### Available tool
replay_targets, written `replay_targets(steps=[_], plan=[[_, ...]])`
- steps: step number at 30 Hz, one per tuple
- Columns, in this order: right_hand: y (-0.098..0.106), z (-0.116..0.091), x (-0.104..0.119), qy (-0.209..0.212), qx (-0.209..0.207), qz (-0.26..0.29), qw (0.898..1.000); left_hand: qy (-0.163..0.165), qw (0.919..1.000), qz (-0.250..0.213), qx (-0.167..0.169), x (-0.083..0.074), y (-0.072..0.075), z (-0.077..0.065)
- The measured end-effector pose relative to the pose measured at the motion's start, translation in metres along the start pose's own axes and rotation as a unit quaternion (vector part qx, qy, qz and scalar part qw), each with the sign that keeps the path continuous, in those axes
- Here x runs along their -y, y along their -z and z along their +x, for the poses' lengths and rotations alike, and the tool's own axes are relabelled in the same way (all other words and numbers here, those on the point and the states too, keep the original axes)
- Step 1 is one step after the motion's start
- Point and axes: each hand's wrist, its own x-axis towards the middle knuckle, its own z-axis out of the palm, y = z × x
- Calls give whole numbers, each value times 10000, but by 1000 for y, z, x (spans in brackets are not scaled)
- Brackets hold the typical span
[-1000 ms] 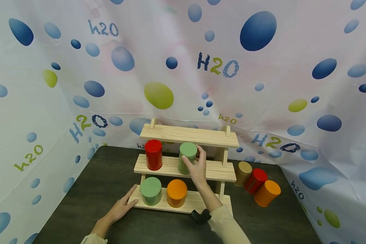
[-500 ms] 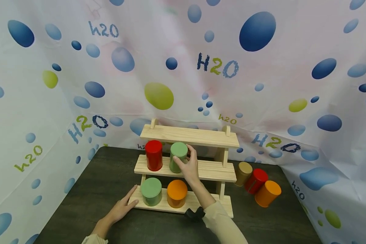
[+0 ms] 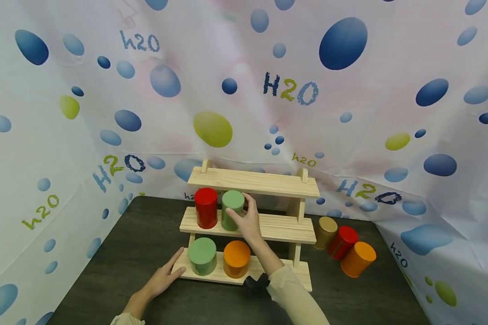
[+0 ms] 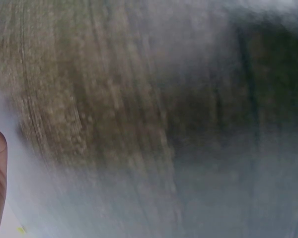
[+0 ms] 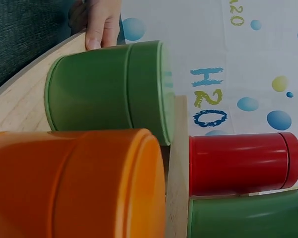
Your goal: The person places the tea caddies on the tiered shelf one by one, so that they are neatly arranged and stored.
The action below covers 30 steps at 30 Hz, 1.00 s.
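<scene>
My right hand (image 3: 250,223) grips a green lidded canister (image 3: 232,198) on the middle tier of a wooden three-tier shelf (image 3: 284,228). Thumb in front and fingers behind on its right side, it holds the canister upright. Just to the left stands a red canister (image 3: 206,210). On the bottom tier are a wider green canister (image 3: 202,255) and an orange one (image 3: 236,257), both large in the right wrist view. My left hand (image 3: 160,277) rests with extended fingers against the left end of that bottom tier. The left wrist view shows mostly blurred tabletop.
Right of the shelf, a gold canister (image 3: 325,232), a red canister (image 3: 343,243) and an orange canister (image 3: 358,259) stand close together on the dark table (image 3: 105,253). A white curtain (image 3: 244,58) with blue spots hangs behind and on both sides. The top tier (image 3: 252,179) overhangs the middle one.
My right hand has moved the green canister leftward along the middle tier, up beside the red one. The left hand has stayed at the shelf's left end.
</scene>
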Motion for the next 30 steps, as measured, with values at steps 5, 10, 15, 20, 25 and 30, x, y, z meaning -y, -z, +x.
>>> replay_targets(steps=[5,10,15,20,25,30], plan=[[-3,5,-24,-86,116,-123,9998,20,10000,-78,16,-1,0,-1],[-3,2,-16,-12,190,-228,9996,38,9999,-110,-9,0,-1,0],[0,-5,11,-36,236,-195,9995,-36,9999,-110,8,1,0,0],[-3,3,-16,-51,217,-205,9995,-62,9999,-95,-1,1,0,0],[-2,6,-31,-28,154,-328,9993,-39,9999,-105,0,2,-1,2],[2,3,-34,102,133,-172,9997,-41,9999,-96,-34,3,-1,2]])
